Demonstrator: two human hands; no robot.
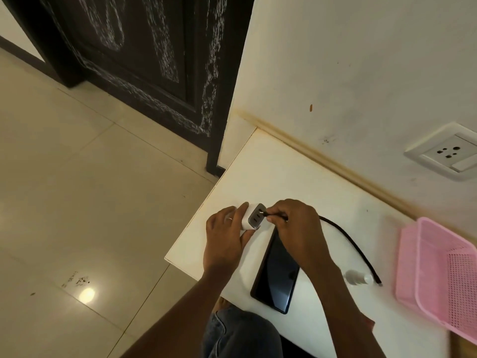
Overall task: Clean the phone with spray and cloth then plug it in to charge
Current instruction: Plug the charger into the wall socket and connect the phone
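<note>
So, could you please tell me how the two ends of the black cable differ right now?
The near-charger end is pinched by the right hand at the grey port face of the white charger, which the left hand holds; the far end lies free on the table beside the spray bottle. The first is raised off the surface, the second rests flat. Both belong to the same black cable, and neither is in the phone.
</note>
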